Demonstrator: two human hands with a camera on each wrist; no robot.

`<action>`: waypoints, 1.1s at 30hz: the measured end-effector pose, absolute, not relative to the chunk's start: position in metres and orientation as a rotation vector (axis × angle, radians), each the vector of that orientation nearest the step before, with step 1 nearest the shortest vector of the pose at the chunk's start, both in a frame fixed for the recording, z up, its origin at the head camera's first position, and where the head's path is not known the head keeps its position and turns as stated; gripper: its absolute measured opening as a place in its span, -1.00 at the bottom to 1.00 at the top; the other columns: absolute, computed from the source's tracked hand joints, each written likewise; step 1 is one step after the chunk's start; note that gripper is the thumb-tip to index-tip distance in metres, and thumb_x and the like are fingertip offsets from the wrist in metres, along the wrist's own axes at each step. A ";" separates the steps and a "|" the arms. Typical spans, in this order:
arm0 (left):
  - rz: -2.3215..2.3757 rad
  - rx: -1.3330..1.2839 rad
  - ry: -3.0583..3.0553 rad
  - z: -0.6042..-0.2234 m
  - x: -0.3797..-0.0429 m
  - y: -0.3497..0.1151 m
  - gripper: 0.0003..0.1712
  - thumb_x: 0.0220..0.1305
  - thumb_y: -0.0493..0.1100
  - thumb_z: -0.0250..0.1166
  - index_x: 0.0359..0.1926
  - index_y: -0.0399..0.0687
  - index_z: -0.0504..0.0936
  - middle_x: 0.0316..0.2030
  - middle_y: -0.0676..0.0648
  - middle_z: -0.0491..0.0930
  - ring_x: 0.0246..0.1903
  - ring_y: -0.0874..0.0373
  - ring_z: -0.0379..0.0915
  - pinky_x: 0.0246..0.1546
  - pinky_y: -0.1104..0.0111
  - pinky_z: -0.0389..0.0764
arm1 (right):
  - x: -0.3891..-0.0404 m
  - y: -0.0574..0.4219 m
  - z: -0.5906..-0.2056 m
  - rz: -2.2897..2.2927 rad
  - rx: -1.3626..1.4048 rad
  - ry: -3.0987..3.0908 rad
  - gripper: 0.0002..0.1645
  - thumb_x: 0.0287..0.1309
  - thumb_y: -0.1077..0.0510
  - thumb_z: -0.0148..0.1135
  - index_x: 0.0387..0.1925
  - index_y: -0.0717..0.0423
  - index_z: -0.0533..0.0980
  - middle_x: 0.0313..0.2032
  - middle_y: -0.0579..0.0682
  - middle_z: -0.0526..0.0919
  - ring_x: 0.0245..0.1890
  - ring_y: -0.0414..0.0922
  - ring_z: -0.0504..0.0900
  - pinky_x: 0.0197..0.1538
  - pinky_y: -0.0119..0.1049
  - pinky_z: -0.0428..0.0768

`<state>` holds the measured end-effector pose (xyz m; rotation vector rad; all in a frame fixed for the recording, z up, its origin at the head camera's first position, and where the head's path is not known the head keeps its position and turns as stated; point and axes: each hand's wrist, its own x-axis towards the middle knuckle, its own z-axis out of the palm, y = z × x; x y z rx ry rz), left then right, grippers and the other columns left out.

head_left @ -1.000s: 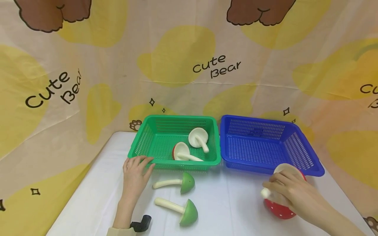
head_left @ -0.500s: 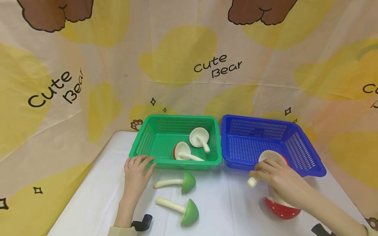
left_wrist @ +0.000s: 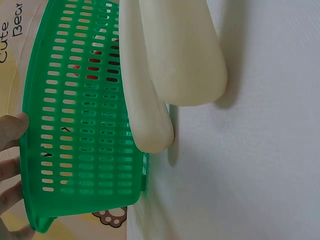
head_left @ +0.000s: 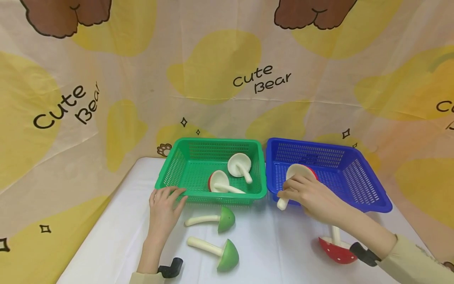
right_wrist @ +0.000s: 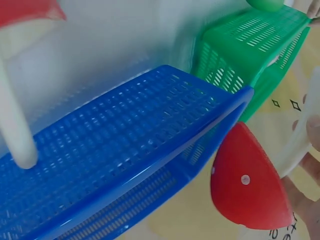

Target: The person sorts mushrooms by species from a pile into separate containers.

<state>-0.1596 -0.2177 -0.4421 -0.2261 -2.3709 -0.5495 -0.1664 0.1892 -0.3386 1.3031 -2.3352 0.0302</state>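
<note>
My right hand (head_left: 315, 199) grips the white stem of a red toy mushroom (head_left: 298, 170) above the front of the blue basket (head_left: 370, 181). The mushroom's pale underside faces up in the head view; its red, white-dotted cap (right_wrist: 245, 185) shows in the right wrist view. My left hand (head_left: 164, 207) rests with relaxed fingers on the front left corner of the green basket (head_left: 209, 195). Inside that basket lie a red-edged mushroom (head_left: 218, 180) and another white-undersided one (head_left: 239, 164), its cap's outside hidden. Two green-capped mushrooms, a farther (head_left: 226, 219) and a nearer (head_left: 228, 255), lie before it.
Another red mushroom (head_left: 338, 251) lies on the white tablecloth (head_left: 280, 244) in front of the blue basket, partly behind my right forearm. The baskets stand side by side against a printed cloth backdrop (head_left: 213, 79). Black wrist mounts (head_left: 172, 268) stick out beside both forearms.
My right hand has carried the red mushroom leftward and away from me, from the table's right side to over the blue basket. The left hand stays on the green basket's rim.
</note>
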 end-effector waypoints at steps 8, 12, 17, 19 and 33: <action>-0.548 -0.229 -2.367 -0.442 -0.160 -0.218 -0.69 -0.02 -0.21 0.50 -0.18 -0.06 0.71 -0.14 -0.18 0.64 -0.02 -0.16 0.44 0.26 -0.25 0.18 | -0.193 0.160 -0.341 -0.026 1.364 -2.287 -0.35 -0.33 0.56 0.37 -0.18 -0.11 0.66 -0.21 -0.14 0.66 -0.08 -0.09 0.53 0.04 -0.14 0.53; -0.546 -0.232 -2.364 -0.443 -0.160 -0.218 -0.69 -0.03 -0.21 0.51 -0.18 -0.07 0.71 -0.14 -0.19 0.64 -0.02 -0.16 0.44 0.25 -0.25 0.19 | -0.203 0.141 -0.341 -0.014 1.392 -2.257 -0.36 -0.27 0.57 0.28 -0.19 -0.13 0.66 -0.24 -0.16 0.65 -0.11 -0.10 0.52 0.03 -0.17 0.49; -0.548 -0.234 -2.360 -0.443 -0.161 -0.218 -0.69 -0.02 -0.21 0.50 -0.18 -0.06 0.71 -0.14 -0.18 0.64 -0.02 -0.16 0.43 0.26 -0.25 0.19 | -0.216 0.117 -0.344 0.021 1.419 -2.221 -0.29 -0.39 0.61 0.25 -0.20 -0.11 0.65 -0.28 -0.17 0.61 -0.15 -0.12 0.50 0.01 -0.19 0.46; -0.547 -0.232 -2.361 -0.443 -0.161 -0.218 -0.70 -0.02 -0.21 0.50 -0.18 -0.06 0.71 -0.14 -0.18 0.64 -0.02 -0.16 0.43 0.26 -0.25 0.18 | -0.221 0.107 -0.347 0.037 1.428 -2.205 -0.30 -0.38 0.62 0.22 -0.22 -0.11 0.64 -0.29 -0.17 0.61 -0.18 -0.13 0.49 0.00 -0.20 0.45; -0.551 -0.228 -2.366 -0.445 -0.162 -0.221 -0.70 0.00 -0.18 0.49 -0.17 -0.04 0.71 -0.14 -0.15 0.64 -0.02 -0.14 0.43 0.28 -0.24 0.16 | -0.247 0.054 -0.357 0.211 1.370 -2.349 -0.37 -0.06 0.56 0.04 -0.11 -0.10 0.65 -0.31 -0.12 0.62 -0.28 -0.13 0.51 -0.36 -0.33 0.45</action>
